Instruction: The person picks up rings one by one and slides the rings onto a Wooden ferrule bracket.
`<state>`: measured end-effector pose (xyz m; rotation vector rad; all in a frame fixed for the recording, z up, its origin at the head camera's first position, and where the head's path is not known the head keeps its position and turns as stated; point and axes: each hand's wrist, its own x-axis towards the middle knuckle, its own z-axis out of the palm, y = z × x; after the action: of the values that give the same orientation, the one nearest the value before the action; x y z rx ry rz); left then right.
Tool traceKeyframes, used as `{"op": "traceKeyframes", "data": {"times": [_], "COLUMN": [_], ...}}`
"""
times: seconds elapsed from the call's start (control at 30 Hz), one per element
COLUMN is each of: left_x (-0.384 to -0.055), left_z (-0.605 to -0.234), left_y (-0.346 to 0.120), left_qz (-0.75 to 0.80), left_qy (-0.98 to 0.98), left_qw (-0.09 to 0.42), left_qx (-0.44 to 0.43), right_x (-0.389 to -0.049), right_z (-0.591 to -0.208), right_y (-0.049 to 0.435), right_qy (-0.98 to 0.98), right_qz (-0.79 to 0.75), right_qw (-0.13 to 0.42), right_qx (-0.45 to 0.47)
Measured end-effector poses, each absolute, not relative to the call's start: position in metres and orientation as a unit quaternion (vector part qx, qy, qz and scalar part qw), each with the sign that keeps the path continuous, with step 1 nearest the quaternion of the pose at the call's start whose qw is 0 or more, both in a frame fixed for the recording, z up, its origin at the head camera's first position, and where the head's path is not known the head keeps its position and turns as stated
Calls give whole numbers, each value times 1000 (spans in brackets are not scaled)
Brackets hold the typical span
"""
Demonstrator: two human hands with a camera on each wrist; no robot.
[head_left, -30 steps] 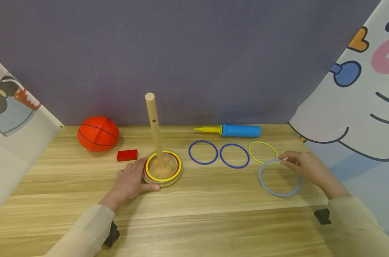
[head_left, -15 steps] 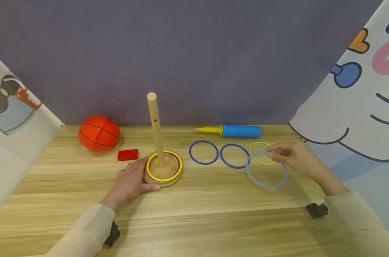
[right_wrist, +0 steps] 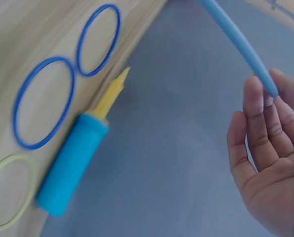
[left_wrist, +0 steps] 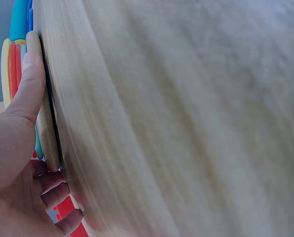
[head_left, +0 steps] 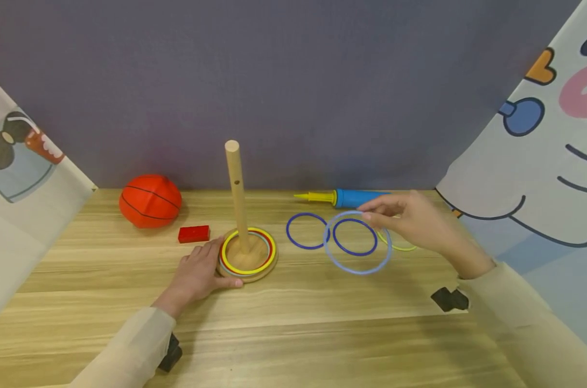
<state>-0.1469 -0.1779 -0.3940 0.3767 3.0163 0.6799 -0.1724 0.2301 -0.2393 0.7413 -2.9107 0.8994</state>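
A wooden ring-toss stand (head_left: 237,194) rises upright from a round base, with yellow (head_left: 249,272), red and pale teal rings stacked around the foot of its post. My left hand (head_left: 194,272) grips the base from the left; the left wrist view shows the thumb (left_wrist: 30,81) on its near edge and fingers further round. My right hand (head_left: 417,223) pinches a light blue ring (head_left: 361,272) by its upper right rim. That ring hangs above the table, in front of a dark blue ring (head_left: 355,254). Only its nearer part, a light blue bar, appears in the right wrist view.
Another dark blue ring (head_left: 287,231) lies right of the stand. A pale yellow ring (head_left: 404,249) is partly behind my right hand. Along the back lies a blue-and-yellow hand pump (head_left: 349,199). To the left are a red ball (head_left: 150,202) and a red block (head_left: 194,234).
My right hand has lifted the light blue ring and carried it leftward, from in front of the pale yellow ring to over the dark blue one. The left hand stays at the base.
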Motion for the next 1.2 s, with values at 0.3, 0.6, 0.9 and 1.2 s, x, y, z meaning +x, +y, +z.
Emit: {"op": "traceKeyframes", "data": {"times": [0.3,0.6,0.9,1.2], "left_x": [-148,-147,-145,-145], "left_z": [-397,-399,-393,-393], "left_y": [-178,-179,-178,-178], "left_qz": [213,213,211,208], "left_qy": [969,969,969,970], "left_qw": [6,-12,-20,-17], "left_qx": [121,125,129,126], "right_x": [-180,-190,-203,-224], "right_z": [-220,-199,-179,-169], "right_y": [181,130,88,64], "right_qy": [-892,-855,-821,-841], "right_qz": [318,339,395,368], "right_qw": [36,90,136,174], "right_qx": [320,382,390,356]}}
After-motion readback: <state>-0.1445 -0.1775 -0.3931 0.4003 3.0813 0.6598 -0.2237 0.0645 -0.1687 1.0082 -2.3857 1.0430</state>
